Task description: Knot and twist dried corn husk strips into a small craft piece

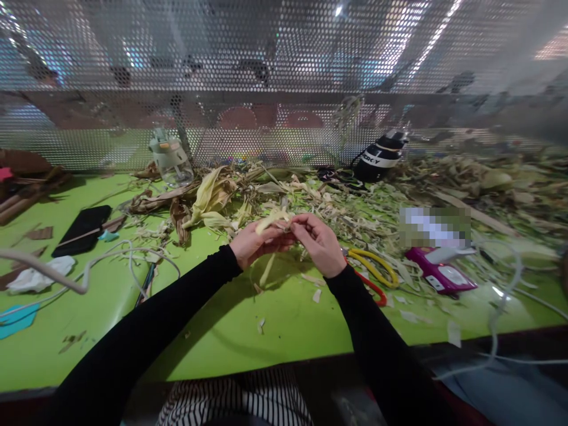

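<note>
My left hand (255,244) is closed around a pale yellow strip of corn husk (271,220), near the middle of the green table. Part of the strip hangs below the fingers. My right hand (317,239) meets it from the right, its thumb and fingertips pinched at the husk's end; what exactly lies between them is too small to make out. Just beyond the hands a larger yellow husk bunch (210,195) lies among dry leaves. Scissors with yellow and red handles (375,266) rest beside my right wrist, partly hidden by it.
Husk scraps (355,207) cover the table's back and right. A black phone (82,231), crumpled tissue (42,275) and cable (106,254) lie left. A clear bottle (173,163) and black bottle (381,157) stand before the perforated metal screen (266,71). A purple device (444,275) sits right.
</note>
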Demonstrator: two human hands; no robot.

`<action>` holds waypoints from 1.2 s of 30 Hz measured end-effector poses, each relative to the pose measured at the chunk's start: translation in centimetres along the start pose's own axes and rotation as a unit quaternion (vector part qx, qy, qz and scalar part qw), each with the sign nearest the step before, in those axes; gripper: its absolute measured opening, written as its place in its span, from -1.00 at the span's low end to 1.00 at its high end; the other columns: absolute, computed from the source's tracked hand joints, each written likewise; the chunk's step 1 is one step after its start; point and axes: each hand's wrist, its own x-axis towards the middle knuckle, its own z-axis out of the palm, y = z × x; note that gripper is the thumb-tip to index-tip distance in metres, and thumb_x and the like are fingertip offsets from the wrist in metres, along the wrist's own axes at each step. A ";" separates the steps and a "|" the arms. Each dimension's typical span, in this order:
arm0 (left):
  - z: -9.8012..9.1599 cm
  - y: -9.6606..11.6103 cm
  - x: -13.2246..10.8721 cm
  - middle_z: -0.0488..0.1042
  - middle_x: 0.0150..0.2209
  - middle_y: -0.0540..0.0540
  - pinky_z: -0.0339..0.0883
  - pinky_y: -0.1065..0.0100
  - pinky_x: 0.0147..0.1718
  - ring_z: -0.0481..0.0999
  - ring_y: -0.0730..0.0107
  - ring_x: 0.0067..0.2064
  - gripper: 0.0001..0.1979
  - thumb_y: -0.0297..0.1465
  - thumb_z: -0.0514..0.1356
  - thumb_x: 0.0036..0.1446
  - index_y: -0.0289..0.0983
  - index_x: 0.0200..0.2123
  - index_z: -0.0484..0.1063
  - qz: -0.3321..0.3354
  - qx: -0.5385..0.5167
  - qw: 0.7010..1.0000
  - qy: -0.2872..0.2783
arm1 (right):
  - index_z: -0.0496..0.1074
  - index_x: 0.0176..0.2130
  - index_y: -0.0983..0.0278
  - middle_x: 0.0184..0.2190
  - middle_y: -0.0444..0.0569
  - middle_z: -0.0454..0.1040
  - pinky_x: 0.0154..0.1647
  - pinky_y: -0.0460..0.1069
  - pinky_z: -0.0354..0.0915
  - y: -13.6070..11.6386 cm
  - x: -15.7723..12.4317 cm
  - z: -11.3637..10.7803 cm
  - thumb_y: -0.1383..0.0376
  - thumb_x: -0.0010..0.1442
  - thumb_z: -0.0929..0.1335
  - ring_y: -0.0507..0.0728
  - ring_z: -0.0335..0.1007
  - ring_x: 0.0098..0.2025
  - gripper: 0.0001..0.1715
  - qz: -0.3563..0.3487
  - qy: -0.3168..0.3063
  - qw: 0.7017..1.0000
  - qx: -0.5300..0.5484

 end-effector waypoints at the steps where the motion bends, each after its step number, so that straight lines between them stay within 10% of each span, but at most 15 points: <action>1: 0.0 0.0 0.0 0.54 -0.42 -0.11 0.44 0.41 -0.31 0.56 0.44 -0.37 -0.90 -0.55 0.22 -0.01 -0.37 -0.34 0.41 0.008 -0.001 1.000 -0.004 | 0.37 -0.25 0.25 -0.50 -0.14 0.42 -0.46 -0.08 0.27 -0.1 0.0 -0.1 0.15 0.17 0.31 0.03 0.34 -0.49 -0.77 -0.002 -0.005 1.000 -0.006; 36: 0.3 0.1 -0.2 0.55 -0.44 -0.17 0.43 0.46 -0.41 0.52 0.48 -0.48 -0.87 -0.45 0.12 0.14 -0.40 -0.33 0.43 -0.080 0.004 0.997 -0.005 | 0.50 -0.38 0.19 -0.39 -0.06 0.53 -0.28 0.01 0.33 -0.1 0.2 0.1 0.13 0.13 0.35 0.12 0.43 -0.34 -0.79 -0.100 0.070 0.988 -0.091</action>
